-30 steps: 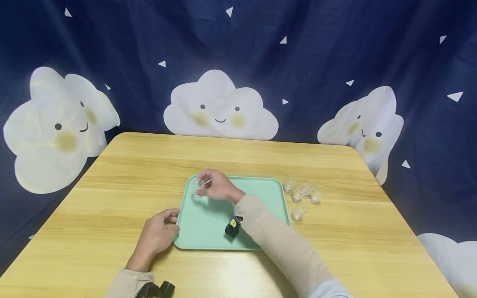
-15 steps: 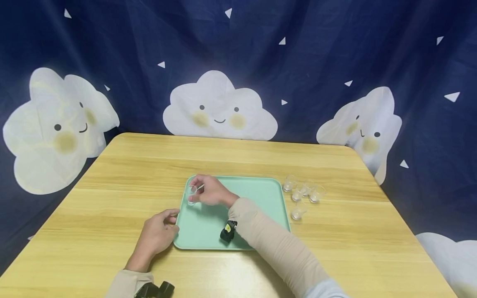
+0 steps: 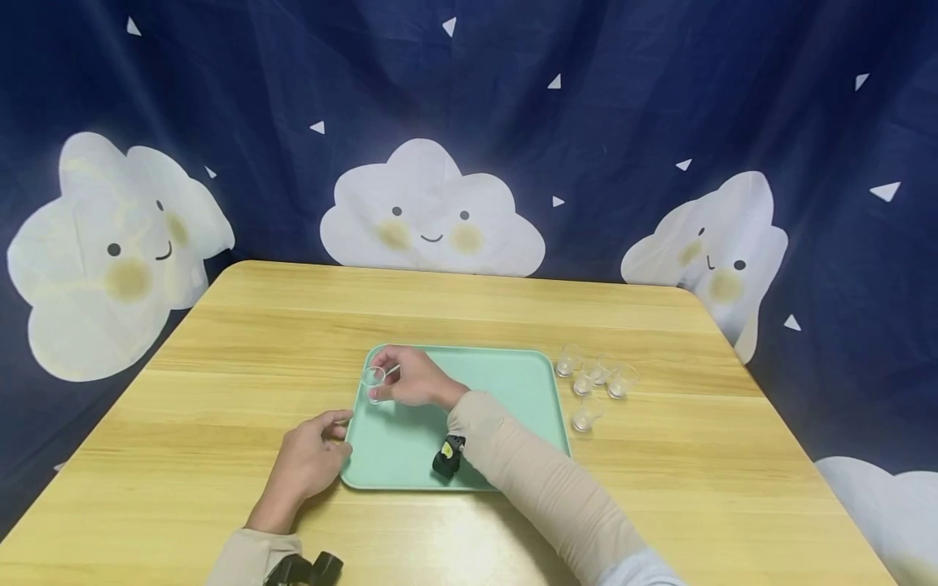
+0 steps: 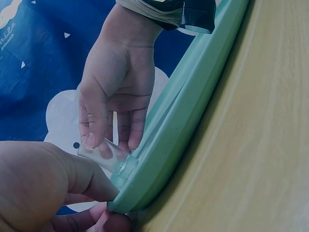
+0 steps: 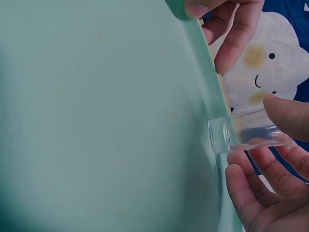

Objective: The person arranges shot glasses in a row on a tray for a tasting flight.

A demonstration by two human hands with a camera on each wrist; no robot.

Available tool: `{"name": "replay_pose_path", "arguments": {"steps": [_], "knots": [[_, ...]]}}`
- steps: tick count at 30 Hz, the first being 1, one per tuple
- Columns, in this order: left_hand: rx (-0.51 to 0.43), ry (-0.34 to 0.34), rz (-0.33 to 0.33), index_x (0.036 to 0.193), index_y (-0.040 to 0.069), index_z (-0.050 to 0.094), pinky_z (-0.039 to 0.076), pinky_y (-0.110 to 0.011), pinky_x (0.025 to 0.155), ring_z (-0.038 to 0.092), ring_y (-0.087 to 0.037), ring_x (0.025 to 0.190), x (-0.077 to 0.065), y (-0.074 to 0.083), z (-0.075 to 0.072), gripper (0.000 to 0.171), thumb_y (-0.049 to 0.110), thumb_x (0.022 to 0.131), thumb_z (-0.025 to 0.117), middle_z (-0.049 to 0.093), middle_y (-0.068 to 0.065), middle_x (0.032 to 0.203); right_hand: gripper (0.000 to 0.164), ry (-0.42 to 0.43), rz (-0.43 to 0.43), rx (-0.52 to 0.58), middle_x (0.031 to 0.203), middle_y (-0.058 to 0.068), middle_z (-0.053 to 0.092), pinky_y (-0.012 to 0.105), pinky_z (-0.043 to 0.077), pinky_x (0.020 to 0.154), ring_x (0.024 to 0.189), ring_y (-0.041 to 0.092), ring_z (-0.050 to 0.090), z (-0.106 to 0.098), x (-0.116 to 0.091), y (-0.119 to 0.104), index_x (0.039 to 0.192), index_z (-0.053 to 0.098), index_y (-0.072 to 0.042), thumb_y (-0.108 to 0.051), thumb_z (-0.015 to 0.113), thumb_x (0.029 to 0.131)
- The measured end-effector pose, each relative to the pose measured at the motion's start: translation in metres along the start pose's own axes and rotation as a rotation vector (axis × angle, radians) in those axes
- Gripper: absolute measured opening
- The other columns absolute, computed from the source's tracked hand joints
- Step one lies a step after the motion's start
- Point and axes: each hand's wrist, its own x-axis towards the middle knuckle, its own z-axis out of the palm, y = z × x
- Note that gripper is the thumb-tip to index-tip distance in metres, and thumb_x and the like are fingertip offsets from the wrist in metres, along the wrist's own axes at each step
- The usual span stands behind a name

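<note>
In the head view, my right hand holds a small clear shot glass by its side over the left part of the mint-green tray. The right wrist view shows the glass's thick base at the tray's left edge, the thumb on one side and the fingers on the other. Whether the base touches the tray I cannot tell for sure. My left hand grips the tray's left rim; in the left wrist view its thumb lies over the rim and its fingers are partly hidden beneath.
Several more clear shot glasses stand in a cluster on the wooden table, just beyond the tray's right edge. A dark blue curtain with white clouds hangs behind the table.
My right hand has moved the shot glass a little left and nearer over the tray, mostly in the first half second. The left hand has stayed at the rim.
</note>
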Motion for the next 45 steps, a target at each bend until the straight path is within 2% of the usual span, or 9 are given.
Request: {"name": "replay_pose_path", "arguments": {"steps": [10, 16, 22, 26, 29, 35, 39, 45], "knots": [[0.007, 0.001, 0.009, 0.127, -0.002, 0.059, 0.048, -0.034, 0.07, 0.058, -0.019, 0.083, 0.002, -0.001, 0.001, 0.044, 0.004, 0.084, 0.062, 0.064, -0.01, 0.102, 0.035, 0.0, 0.0, -0.017, 0.097, -0.005, 0.062, 0.021, 0.05, 0.073, 0.085, 0.006, 0.061, -0.001, -0.001, 0.003, 0.11, 0.063, -0.012, -0.013, 0.08, 0.08], [0.015, 0.007, 0.014, 0.127, -0.002, 0.06, 0.048, -0.034, 0.07, 0.059, -0.019, 0.083, 0.002, -0.002, 0.001, 0.043, 0.004, 0.084, 0.062, 0.065, -0.009, 0.101, 0.038, -0.007, -0.007, 0.029, 0.105, 0.001, 0.063, 0.022, 0.049, 0.08, 0.093, 0.01, 0.063, -0.01, -0.008, 0.002, 0.118, 0.061, -0.009, -0.011, 0.076, 0.083], [0.011, 0.001, -0.004, 0.129, -0.001, 0.058, 0.047, -0.034, 0.071, 0.058, -0.02, 0.084, 0.0, -0.002, 0.0, 0.044, 0.004, 0.085, 0.061, 0.064, -0.01, 0.104, 0.035, 0.007, -0.069, 0.136, 0.115, 0.014, 0.064, 0.026, 0.047, 0.088, 0.099, 0.017, 0.063, -0.026, -0.019, 0.0, 0.124, 0.058, 0.002, -0.003, 0.064, 0.09], [0.011, 0.001, -0.011, 0.129, -0.001, 0.058, 0.046, -0.033, 0.07, 0.057, -0.021, 0.084, -0.001, -0.001, 0.0, 0.045, 0.004, 0.085, 0.059, 0.064, -0.011, 0.105, 0.035, -0.009, -0.087, 0.287, 0.124, 0.025, 0.058, 0.03, 0.048, 0.092, 0.108, 0.024, 0.062, -0.043, -0.031, 0.0, 0.128, 0.053, 0.006, 0.002, 0.053, 0.093], [0.011, 0.002, -0.012, 0.13, 0.0, 0.058, 0.046, -0.033, 0.07, 0.057, -0.022, 0.085, -0.001, -0.001, -0.001, 0.045, 0.004, 0.085, 0.059, 0.063, -0.012, 0.106, 0.036, 0.001, -0.103, 0.405, 0.128, 0.031, 0.053, 0.035, 0.047, 0.094, 0.112, 0.031, 0.059, -0.057, -0.043, -0.001, 0.129, 0.05, 0.01, 0.004, 0.049, 0.093], [0.004, 0.001, -0.006, 0.129, -0.002, 0.057, 0.045, -0.032, 0.067, 0.056, -0.022, 0.083, 0.0, 0.0, -0.001, 0.044, 0.004, 0.086, 0.059, 0.063, -0.013, 0.105, 0.036, 0.092, -0.182, 0.511, 0.128, 0.035, 0.05, 0.045, 0.044, 0.098, 0.116, 0.039, 0.055, -0.083, -0.069, 0.004, 0.126, 0.048, 0.015, -0.009, 0.048, 0.099], [-0.002, -0.004, -0.006, 0.13, -0.002, 0.057, 0.045, -0.032, 0.067, 0.055, -0.021, 0.083, 0.0, 0.0, -0.001, 0.044, 0.004, 0.086, 0.06, 0.063, -0.013, 0.105, 0.039, 0.158, -0.233, 0.501, 0.125, 0.031, 0.053, 0.047, 0.043, 0.098, 0.115, 0.04, 0.056, -0.101, -0.088, 0.013, 0.126, 0.048, 0.015, -0.014, 0.048, 0.101], [-0.003, -0.008, -0.002, 0.13, -0.002, 0.057, 0.046, -0.033, 0.068, 0.056, -0.021, 0.084, 0.0, -0.001, 0.0, 0.044, 0.004, 0.086, 0.06, 0.063, -0.013, 0.106, 0.035, 0.26, -0.285, 0.469, 0.121, 0.037, 0.052, 0.042, 0.047, 0.094, 0.111, 0.04, 0.058, -0.13, -0.118, 0.03, 0.125, 0.048, 0.017, -0.01, 0.046, 0.101]]}}
